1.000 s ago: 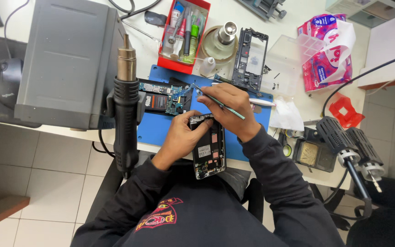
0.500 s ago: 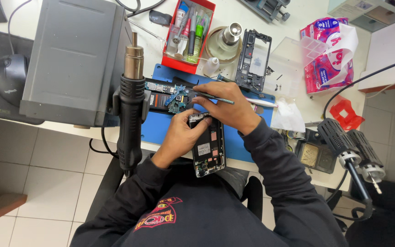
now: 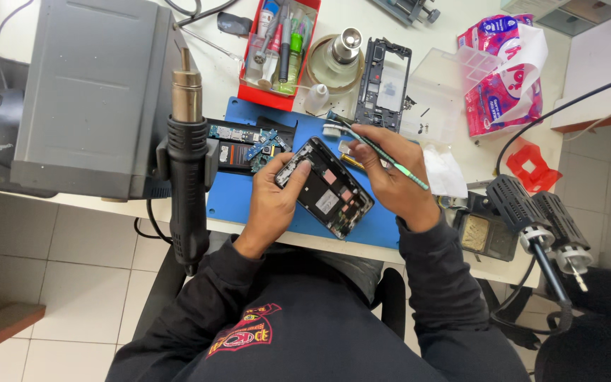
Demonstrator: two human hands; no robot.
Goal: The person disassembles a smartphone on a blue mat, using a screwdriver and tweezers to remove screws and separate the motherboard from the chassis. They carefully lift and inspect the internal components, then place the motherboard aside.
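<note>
One opened phone (image 3: 327, 189) clamped in the left hand (image 3: 274, 201); right hand (image 3: 390, 180) grips one brush (image 3: 376, 148); one pink package (image 3: 507, 74) at two o'clock.

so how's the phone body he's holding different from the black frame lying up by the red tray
The opened phone is gripped in the left hand and tilted diagonally over the blue mat; the black frame lies untouched on the white table, nearly upright in the picture. The phone is filled with parts; the frame is an open shell. Both are dark, rectangular phone pieces.
</note>
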